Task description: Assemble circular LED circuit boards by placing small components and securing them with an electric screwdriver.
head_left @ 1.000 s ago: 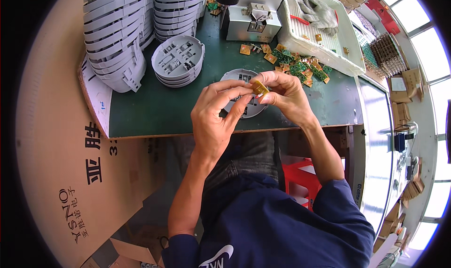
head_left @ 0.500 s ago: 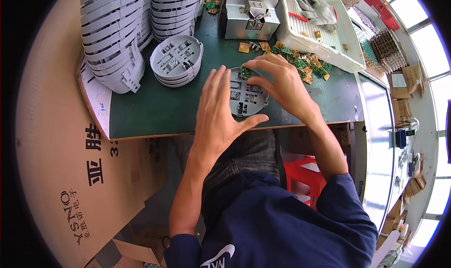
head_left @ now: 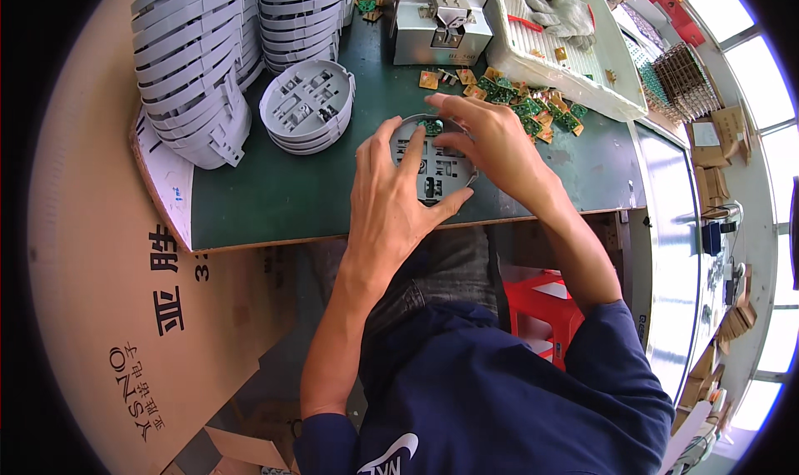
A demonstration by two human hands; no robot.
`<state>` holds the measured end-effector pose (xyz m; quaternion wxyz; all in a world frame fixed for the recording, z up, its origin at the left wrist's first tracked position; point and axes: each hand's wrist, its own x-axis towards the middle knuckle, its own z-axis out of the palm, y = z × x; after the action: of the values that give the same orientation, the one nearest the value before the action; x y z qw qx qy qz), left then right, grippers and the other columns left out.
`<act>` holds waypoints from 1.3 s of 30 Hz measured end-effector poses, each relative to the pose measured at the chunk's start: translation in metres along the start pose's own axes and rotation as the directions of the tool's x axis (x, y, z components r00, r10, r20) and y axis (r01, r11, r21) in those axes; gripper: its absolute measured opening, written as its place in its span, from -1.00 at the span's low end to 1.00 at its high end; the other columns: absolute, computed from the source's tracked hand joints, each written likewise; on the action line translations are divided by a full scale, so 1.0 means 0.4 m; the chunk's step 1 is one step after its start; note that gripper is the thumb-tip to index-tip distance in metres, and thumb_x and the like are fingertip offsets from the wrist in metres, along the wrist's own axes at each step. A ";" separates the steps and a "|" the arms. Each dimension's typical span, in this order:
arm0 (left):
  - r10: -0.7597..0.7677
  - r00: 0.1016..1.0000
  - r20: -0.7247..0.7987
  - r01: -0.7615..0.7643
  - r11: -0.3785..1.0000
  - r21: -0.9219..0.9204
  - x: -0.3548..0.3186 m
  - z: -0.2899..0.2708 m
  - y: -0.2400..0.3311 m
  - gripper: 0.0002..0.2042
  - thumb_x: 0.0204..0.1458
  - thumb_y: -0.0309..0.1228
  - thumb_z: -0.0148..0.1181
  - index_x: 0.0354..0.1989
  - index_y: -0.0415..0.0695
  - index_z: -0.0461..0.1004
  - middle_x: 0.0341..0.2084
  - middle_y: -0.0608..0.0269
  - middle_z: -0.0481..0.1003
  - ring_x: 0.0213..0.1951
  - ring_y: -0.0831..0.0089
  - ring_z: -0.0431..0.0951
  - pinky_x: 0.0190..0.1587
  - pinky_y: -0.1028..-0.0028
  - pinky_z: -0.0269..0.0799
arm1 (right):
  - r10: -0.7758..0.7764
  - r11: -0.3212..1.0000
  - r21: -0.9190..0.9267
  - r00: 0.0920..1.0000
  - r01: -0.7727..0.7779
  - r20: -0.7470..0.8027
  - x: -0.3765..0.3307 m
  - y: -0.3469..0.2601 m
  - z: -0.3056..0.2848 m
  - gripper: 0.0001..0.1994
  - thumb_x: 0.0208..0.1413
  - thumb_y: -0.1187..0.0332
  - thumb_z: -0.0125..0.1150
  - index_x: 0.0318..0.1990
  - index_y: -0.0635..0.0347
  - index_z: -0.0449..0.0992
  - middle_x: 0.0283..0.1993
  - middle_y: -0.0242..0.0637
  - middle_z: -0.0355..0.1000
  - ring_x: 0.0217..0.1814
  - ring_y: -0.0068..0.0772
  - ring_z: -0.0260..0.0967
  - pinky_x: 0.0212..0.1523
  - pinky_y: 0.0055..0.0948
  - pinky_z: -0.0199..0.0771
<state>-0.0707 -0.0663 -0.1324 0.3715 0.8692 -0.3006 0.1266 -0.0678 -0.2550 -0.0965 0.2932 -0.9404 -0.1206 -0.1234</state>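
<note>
I've got a round grey plastic base (head_left: pixel 433 171) flat on the green mat (head_left: pixel 275 196), right at the near edge of the bench in front of me. Its face is moulded with slots and little ribs, and a small green circuit board (head_left: pixel 433 127) sits at its far rim.

My left hand (head_left: pixel 391 204) lies spread over the base's left side, palm down, fingers fanned and loose, thumb stretched along the near rim; it steadies, it doesn't clench. My right hand (head_left: pixel 491 138) comes in from the right, fingers curled over the far rim with the tips pressing at the green board; whether they actually pinch it I cannot tell.

Just left of the base, a short stack of identical grey bases (head_left: pixel 306 104). Behind that, two tall leaning towers of pale grey rings (head_left: pixel 196 67), bowed by the lens. At the far edge, a small grey metal press box (head_left: pixel 437 29). Right of it, a white slotted tray (head_left: pixel 583 67) with grey gloves lying in it. Between tray and my right hand, a scatter of loose green and tan boards (head_left: pixel 520 100).

On my left, a big tan cardboard sheet (head_left: pixel 100 308) with dark printed characters leans beside the bench. Below, a red plastic stool (head_left: pixel 545 304) shows by my knee.
</note>
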 end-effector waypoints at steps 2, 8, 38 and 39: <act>-0.013 1.000 0.013 0.013 1.000 -0.008 -0.002 -0.002 0.002 -0.21 -0.14 -0.08 0.57 0.22 -0.33 0.46 0.27 -0.12 0.26 0.25 -0.08 0.30 0.27 0.06 0.34 | 0.055 0.993 0.107 0.998 -0.054 -0.007 -0.006 0.005 -0.002 -0.63 0.10 0.47 0.39 0.09 0.23 0.58 0.00 -0.06 0.59 -0.02 0.05 0.58 -0.01 -0.18 0.61; -0.001 1.000 0.018 0.000 1.000 0.009 -0.001 -0.001 0.007 -0.21 -0.10 -0.03 0.52 0.23 -0.33 0.45 0.27 -0.12 0.25 0.22 -0.06 0.29 0.26 0.07 0.32 | -0.087 0.996 0.007 0.994 0.088 -0.071 -0.035 0.026 0.005 -0.76 0.13 0.46 0.38 -0.05 0.23 0.62 0.01 -0.11 0.61 -0.05 0.01 0.61 -0.05 -0.21 0.64; -0.013 1.000 0.023 0.012 0.998 0.061 -0.009 0.008 -0.004 -0.16 -0.12 0.02 0.54 0.26 -0.32 0.42 0.31 -0.08 0.26 0.23 -0.05 0.30 0.28 0.08 0.31 | 0.006 0.994 0.112 0.999 -0.010 0.034 -0.011 0.029 -0.013 -0.81 0.15 0.46 0.36 -0.11 0.32 0.62 -0.13 -0.11 0.61 -0.05 -0.15 0.61 0.02 -0.29 0.59; -0.014 1.000 0.023 0.012 0.998 0.062 -0.009 0.006 -0.004 -0.16 -0.12 0.02 0.54 0.26 -0.32 0.42 0.31 -0.08 0.26 0.23 -0.05 0.30 0.28 0.08 0.31 | -0.003 0.992 0.127 0.999 -0.004 0.052 -0.005 0.028 -0.018 -0.79 0.16 0.45 0.35 -0.06 0.30 0.62 -0.10 -0.10 0.61 -0.05 -0.10 0.60 0.02 -0.27 0.58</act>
<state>-0.0724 -0.0656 -0.1367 0.3420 0.8836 -0.2951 0.1233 -0.0673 -0.2685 -0.0971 0.3492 -0.9227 -0.1356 -0.0907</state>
